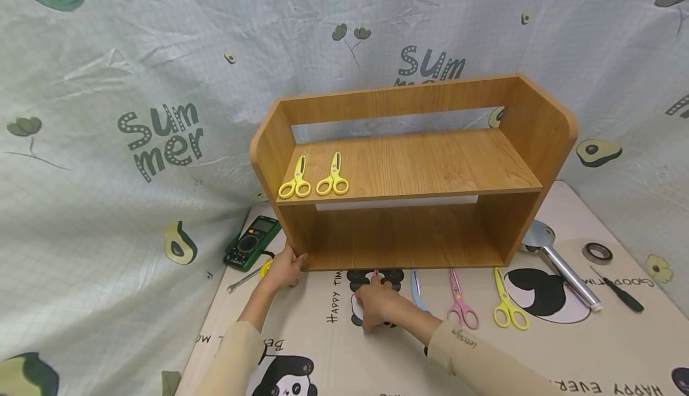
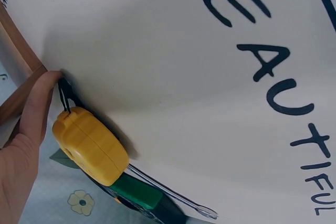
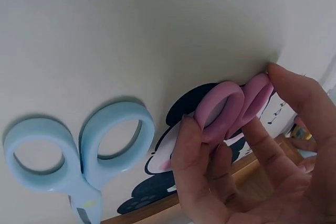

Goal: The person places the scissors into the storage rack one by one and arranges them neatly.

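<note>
My right hand (image 1: 378, 303) pinches a pair of pink scissors (image 3: 237, 100) by the handle loops, just in front of the wooden shelf (image 1: 409, 199). In the head view the hand hides most of those scissors. My left hand (image 1: 283, 267) grips the shelf's lower left front corner; its far fingers are partly hidden. Two yellow scissors (image 1: 295, 185) lie side by side at the left of the upper board. Right of my right hand, light blue scissors (image 3: 93, 178), another pink pair (image 1: 457, 303) and a yellow pair (image 1: 505, 303) lie on the table.
Left of the shelf are a green multimeter (image 1: 252, 244), a wrench (image 1: 243, 281) and a yellow rounded case (image 2: 92, 145). At right lie a ladle-like metal tool (image 1: 565, 270), a tape roll (image 1: 597, 253) and a black-handled pointed tool (image 1: 623, 295). A printed curtain (image 1: 161, 55) hangs behind.
</note>
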`<state>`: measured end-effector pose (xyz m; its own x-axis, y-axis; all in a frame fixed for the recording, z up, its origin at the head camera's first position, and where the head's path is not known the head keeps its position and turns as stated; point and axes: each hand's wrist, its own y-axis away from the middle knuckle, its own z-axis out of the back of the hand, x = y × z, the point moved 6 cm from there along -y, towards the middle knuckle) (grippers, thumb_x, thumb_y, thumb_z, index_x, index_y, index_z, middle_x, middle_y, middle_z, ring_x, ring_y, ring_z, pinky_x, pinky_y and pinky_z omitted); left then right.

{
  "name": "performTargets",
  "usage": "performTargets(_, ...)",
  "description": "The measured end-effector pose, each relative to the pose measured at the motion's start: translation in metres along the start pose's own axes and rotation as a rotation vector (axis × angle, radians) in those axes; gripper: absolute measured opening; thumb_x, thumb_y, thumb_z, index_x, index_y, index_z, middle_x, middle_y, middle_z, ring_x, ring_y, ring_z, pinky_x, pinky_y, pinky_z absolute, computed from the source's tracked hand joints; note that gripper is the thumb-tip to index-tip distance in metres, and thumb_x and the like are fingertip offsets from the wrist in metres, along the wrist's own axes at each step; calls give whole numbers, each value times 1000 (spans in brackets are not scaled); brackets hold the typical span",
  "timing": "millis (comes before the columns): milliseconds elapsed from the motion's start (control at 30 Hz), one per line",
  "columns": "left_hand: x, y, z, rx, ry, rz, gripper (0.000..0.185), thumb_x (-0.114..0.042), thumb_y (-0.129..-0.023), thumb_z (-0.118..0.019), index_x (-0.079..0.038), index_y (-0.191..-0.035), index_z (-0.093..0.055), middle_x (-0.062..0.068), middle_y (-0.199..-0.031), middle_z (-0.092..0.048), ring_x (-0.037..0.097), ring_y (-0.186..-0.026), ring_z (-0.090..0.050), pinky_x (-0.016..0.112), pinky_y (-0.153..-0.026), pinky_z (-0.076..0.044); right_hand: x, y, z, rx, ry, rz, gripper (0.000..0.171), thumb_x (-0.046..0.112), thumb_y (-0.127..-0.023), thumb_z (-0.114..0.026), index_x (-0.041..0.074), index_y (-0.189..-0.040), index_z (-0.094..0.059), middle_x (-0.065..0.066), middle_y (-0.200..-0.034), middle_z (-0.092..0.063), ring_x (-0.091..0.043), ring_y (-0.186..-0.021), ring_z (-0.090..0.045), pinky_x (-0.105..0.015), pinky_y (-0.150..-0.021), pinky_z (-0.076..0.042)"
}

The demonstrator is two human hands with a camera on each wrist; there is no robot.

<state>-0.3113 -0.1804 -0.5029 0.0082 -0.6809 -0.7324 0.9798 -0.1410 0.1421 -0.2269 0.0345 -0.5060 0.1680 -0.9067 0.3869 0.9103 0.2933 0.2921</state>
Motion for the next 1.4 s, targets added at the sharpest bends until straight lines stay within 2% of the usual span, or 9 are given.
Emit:
performTargets(233,2,0,-1,4,2,14,54,-15,-109,-53,2,-154,-28,32,-144,-54,20,-61,-58,27,-53,-44,-2,-2,-3,18,-14,-7,37,16,-63,-97,17,-76,-63,-19,-110,-59,-34,-94,-51,-39,-65,-47)
performTargets(400,0,0,0,-2,-9,22,55,-16,-109,-52,4,-154,-28,32,-143,-54,22,-64,-59,27,-55,-44,-2,-3,-2,19,-18,-9,36,16,-63,-96,17,-77,-63,-17,-108,-58,-34,-93,-50,-38,-66,-46)
performTargets(633,0,1,-1,-13,-7,27,55,-15,-109,-52,2,-155,-27,33,-148,-51,24,-64,-61,27,-54,-45,-2,-1,-2,21,-34,-7,34,16,-64,-96,15,-85,-68,-19,-113,-59,-34,-96,-50,-41,-68,-47)
performTargets(867,0,0,-1,-17,5,31,55,-15,-109,-53,3,-154,-28,32,-143,-54,19,-59,-56,27,-54,-44,5,6,3,16,-30,26,32,13,-63,-93,16,-76,-64,-23,-119,-60,-35,-95,-51,-36,-61,-47)
performTargets(967,1,0,-1,-19,3,30,56,-15,-109,-52,4,-155,-27,32,-141,-55,18,-58,-54,27,-54,-43,7,8,5,17,-34,35,31,14,-64,-93,16,-79,-65,-28,-130,-59,-37,-97,-53,-33,-57,-47)
performTargets(1067,1,0,-1,-19,0,33,58,-15,-109,-52,3,-157,-25,31,-141,-55,16,-57,-52,27,-53,-43,9,10,8,15,-34,53,31,15,-65,-93,17,-77,-64,-28,-131,-59,-36,-96,-53,-33,-57,-47)
performTargets(1200,1,0,-1,-17,-5,44,58,-16,-109,-51,3,-157,-25,30,-138,-56,15,-56,-51,27,-53,-42,13,13,17,5,-30,85,33,16,-66,-94,18,-73,-62,-24,-121,-62,-38,-97,-55,-35,-58,-47)
performTargets(1267,2,1,-2,-17,-10,49,57,-17,-109,-51,4,-156,-26,30,-136,-57,15,-57,-52,27,-53,-42,15,16,24,4,-25,101,34,18,-68,-95,18,-72,-61,-26,-123,-63,-42,-101,-58,-37,-60,-47)
performTargets(1400,2,1,-2,-18,-10,50,55,-17,-109,-52,5,-155,-28,31,-136,-57,16,-58,-53,27,-54,-43,20,23,38,-4,-30,122,32,18,-69,-94,19,-71,-61,-32,-138,-59,-49,-112,-59,-39,-63,-48)
